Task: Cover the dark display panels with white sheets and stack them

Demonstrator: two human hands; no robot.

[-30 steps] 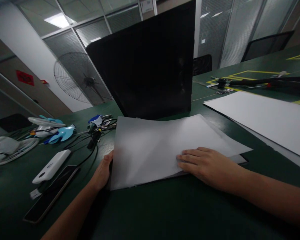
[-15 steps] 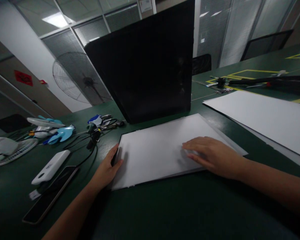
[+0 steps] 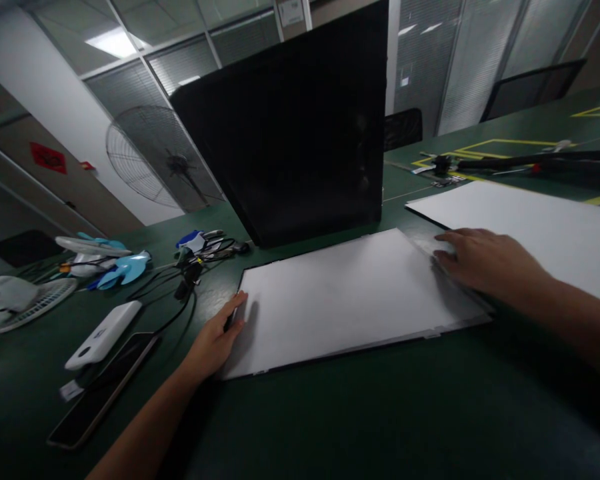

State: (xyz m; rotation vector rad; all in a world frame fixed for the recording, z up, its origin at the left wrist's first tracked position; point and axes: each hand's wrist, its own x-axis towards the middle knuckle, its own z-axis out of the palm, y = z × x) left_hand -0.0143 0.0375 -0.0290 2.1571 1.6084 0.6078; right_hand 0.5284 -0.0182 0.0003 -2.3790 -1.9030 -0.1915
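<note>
A flat white panel [image 3: 325, 300] with a dark edge lies on the green table, and a thin translucent sheet sticks out past its right side. My left hand [image 3: 217, 340] rests at the panel's left edge, thumb on its white face and index finger stretched along the edge, the two apart. Over the panel's right edge is my right hand [image 3: 485, 260], its fingers bent together around something pale at the fingertips. Motion blur there hides what that is.
A tall black panel [image 3: 290, 133] stands behind. More white sheets [image 3: 545, 233] lie at right. On the left are a phone [image 3: 105, 393], a white power bank [image 3: 103, 337], cables [image 3: 190, 273] and blue-and-white fan parts [image 3: 125, 267]. A black rod-like object [image 3: 545, 163] lies far right.
My right hand has moved right and away from me, from above the panel's middle to its right edge. My left hand stays at the left edge.
</note>
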